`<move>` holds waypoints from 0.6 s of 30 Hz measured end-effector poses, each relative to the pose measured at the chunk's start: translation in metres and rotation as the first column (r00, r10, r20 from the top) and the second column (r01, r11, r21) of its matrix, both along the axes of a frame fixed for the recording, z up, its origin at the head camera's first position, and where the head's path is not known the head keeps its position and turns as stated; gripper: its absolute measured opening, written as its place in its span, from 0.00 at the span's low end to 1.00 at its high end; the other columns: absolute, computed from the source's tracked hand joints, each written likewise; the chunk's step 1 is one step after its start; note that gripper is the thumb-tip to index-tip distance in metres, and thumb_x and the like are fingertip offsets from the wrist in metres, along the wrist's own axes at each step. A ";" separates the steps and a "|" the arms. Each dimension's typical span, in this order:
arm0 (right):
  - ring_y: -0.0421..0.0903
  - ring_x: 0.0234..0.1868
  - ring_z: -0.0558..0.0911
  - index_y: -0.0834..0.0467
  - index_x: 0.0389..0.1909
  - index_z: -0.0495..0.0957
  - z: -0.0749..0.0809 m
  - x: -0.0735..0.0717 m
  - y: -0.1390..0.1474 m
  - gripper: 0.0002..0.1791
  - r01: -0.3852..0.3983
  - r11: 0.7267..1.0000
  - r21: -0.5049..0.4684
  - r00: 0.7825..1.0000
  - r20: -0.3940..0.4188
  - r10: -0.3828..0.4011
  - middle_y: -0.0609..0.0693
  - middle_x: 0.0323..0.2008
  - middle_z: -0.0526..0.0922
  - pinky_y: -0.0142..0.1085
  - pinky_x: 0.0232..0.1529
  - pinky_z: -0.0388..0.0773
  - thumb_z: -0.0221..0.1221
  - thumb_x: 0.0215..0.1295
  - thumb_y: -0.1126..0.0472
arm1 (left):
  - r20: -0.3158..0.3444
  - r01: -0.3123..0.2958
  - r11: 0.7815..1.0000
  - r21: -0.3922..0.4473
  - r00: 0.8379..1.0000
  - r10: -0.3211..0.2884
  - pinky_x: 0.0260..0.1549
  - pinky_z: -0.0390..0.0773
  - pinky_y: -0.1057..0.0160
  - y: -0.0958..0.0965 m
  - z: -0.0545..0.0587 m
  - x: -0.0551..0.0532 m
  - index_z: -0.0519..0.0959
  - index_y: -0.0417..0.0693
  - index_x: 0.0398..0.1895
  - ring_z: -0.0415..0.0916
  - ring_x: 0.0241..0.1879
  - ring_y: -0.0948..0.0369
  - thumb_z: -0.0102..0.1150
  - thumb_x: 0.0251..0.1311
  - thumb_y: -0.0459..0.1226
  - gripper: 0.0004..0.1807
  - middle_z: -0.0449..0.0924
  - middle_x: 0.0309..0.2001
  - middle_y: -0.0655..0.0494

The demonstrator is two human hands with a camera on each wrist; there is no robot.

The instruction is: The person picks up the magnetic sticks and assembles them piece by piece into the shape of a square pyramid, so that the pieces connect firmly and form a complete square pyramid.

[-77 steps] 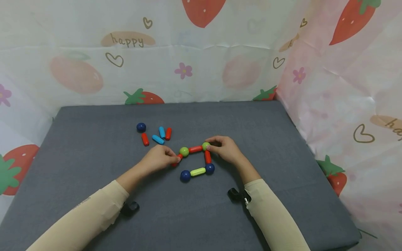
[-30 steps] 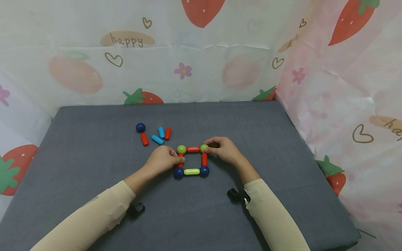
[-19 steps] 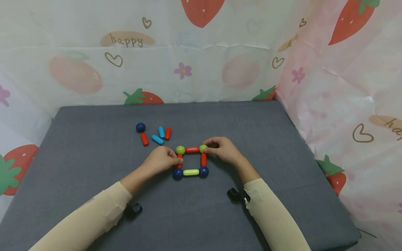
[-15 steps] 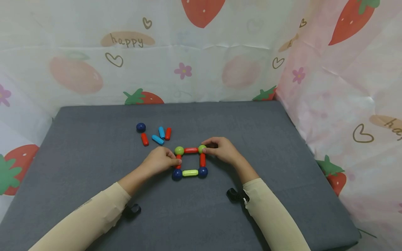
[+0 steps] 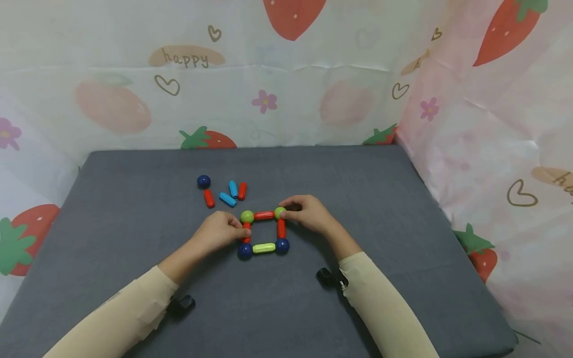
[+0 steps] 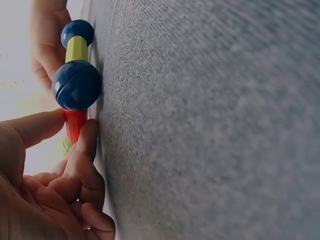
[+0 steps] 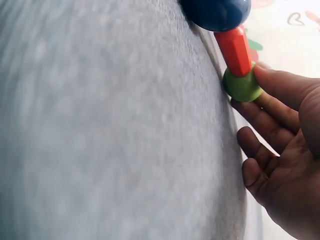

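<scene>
On the grey tabletop lies a four-sided outline of magnetic toy rods and balls. Green balls make its back corners and dark blue balls (image 5: 245, 251) its front ones. A yellow-green rod (image 5: 264, 248) forms the front side; the others are red. My left hand (image 5: 219, 231) pinches the left red rod (image 6: 75, 122) between thumb and finger, close to the blue ball (image 6: 77, 86) in the left wrist view. At the back right corner, my right hand (image 5: 309, 214) pinches the green ball (image 7: 242, 86), which meets a red rod (image 7: 234, 51). Fingers partly hide both held pieces.
Behind the left hand, loose pieces lie on the grey cloth (image 5: 358, 184): a dark blue ball (image 5: 203, 181) touching a red rod (image 5: 209, 198), two light blue rods (image 5: 228, 199) and another red rod (image 5: 242, 191). A printed curtain (image 5: 286, 74) stands behind the table.
The gap at the front left corner has closed: the left red rod now meets the blue ball, making a closed outline. Both hands and the outline have since slid slightly left.
</scene>
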State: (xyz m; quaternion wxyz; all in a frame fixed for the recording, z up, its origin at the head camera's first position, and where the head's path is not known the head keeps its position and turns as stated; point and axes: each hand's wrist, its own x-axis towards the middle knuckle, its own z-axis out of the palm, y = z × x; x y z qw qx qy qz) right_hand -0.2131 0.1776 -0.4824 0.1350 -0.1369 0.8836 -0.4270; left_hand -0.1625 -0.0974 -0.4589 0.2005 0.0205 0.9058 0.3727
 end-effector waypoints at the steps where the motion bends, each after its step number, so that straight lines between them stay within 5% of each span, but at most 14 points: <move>1: 0.46 0.37 0.79 0.46 0.53 0.87 0.000 0.000 -0.002 0.16 -0.002 1.000 0.001 1.000 0.003 0.002 0.44 0.46 0.86 0.37 0.38 0.77 0.69 0.66 0.47 | 0.003 -0.006 1.000 -0.004 1.000 0.006 0.28 0.69 0.62 -0.001 0.001 0.000 0.87 0.50 0.31 0.72 0.30 0.58 0.71 0.61 0.51 0.14 0.82 0.31 0.56; 18: 0.45 0.43 0.79 0.47 0.53 0.87 0.000 0.000 -0.019 0.16 -0.017 1.000 -0.017 1.000 0.016 0.018 0.44 0.48 0.86 0.38 0.45 0.76 0.70 0.66 0.50 | 0.008 -0.049 0.998 0.030 0.999 0.049 0.28 0.68 0.61 -0.018 -0.003 0.008 0.87 0.49 0.33 0.72 0.31 0.57 0.70 0.62 0.50 0.14 0.83 0.32 0.54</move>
